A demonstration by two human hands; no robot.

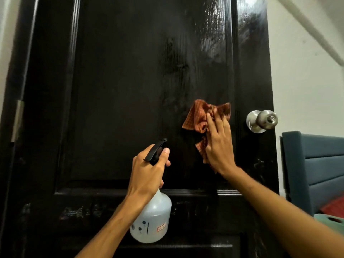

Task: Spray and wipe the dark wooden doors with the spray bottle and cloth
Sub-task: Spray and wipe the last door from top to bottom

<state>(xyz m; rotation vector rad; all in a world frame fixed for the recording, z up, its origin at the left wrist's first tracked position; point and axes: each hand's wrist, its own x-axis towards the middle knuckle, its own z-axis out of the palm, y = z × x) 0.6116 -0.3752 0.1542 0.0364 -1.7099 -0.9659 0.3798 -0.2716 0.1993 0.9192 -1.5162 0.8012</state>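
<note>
While the right hand (218, 146) presses the cloth (201, 116) flat-fingered against the door (130, 71), just left of the knob (262, 121), the bunched cloth may slip, since no finger pinches it. The left hand (149, 170) curls round the neck of the bottle (152, 220), aimed at the door; a stray squeeze would spot it. Door: glossy dark wood, streaky sheen upper right. White wall (307, 81) and blue headboard (320, 164) at right.

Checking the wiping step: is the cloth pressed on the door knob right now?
No, the right hand presses the cloth on the dark door panel, left of the knob and apart from it.
</note>
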